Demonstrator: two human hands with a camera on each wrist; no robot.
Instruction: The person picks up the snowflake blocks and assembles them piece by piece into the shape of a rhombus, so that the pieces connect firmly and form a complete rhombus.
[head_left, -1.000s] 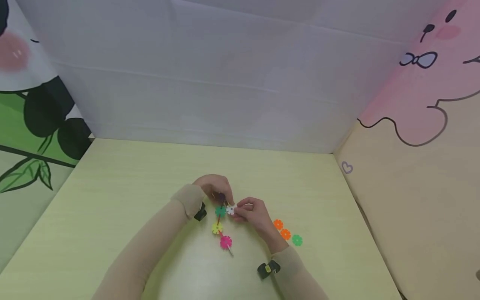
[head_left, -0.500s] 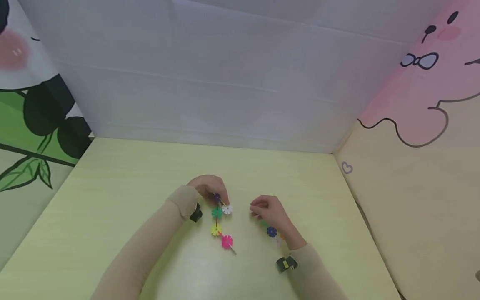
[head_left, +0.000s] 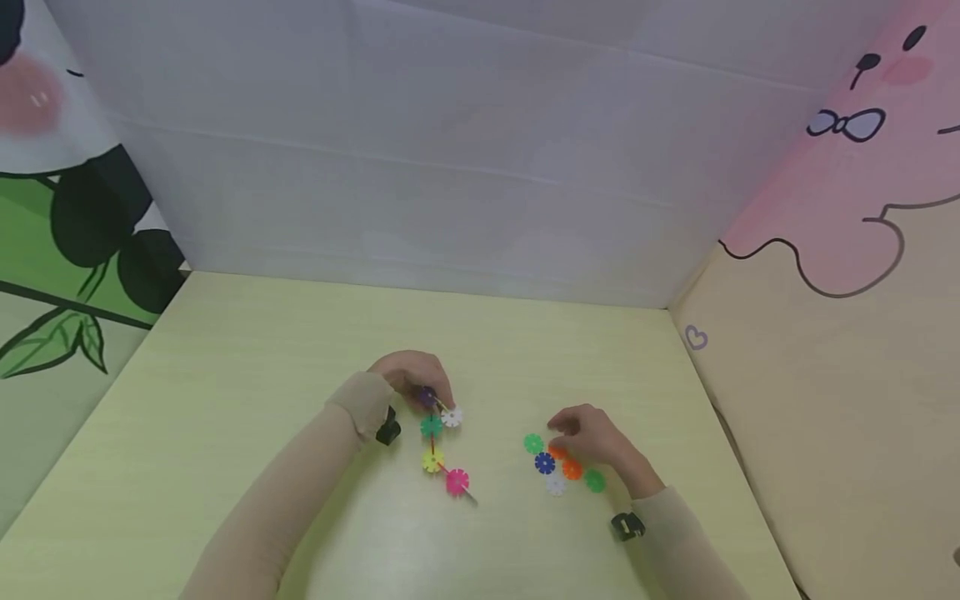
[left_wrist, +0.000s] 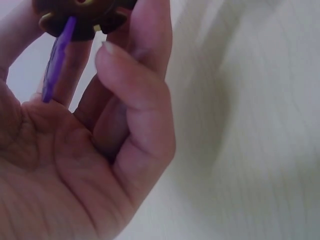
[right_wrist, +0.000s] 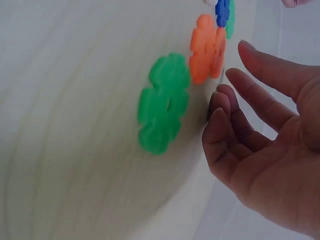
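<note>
A chain of flower-shaped plastic discs [head_left: 431, 426] was held at its upper end by the left hand [head_left: 415, 374], just left of the frame's centre. The hand's fingers were curled around that end, and a dark purple flower-shaped disc [head_left: 427, 396] was seen beneath them; at the index fingertip a white flower-shaped disc [head_left: 452, 417] was placed. Downward from the purple piece, a teal-green notched disc [head_left: 431, 427], a yellow notched disc [head_left: 432, 461] and a bright pink notched disc [head_left: 457, 482] were linked by pieces seen edge-on.

Right of centre, the right hand [head_left: 592, 433] was held with thumb and index finger parted in a moderate gap, nothing being gripped between them. The thumb was placed over the upper orange plastic disc [head_left: 557, 452] (whether it was touched could not be told). Around it were grouped a lower orange disc [head_left: 572, 470], a light green disc [head_left: 533, 443], a dark blue disc [head_left: 545, 463], a translucent whitish disc [head_left: 556, 485] and, at the lower right of the group, a second green disc [head_left: 595, 481]. All of these loose pieces were laid on the pale wood-grain table [head_left: 300, 333]. A black band [head_left: 627, 526] was worn at the right wrist.
</note>
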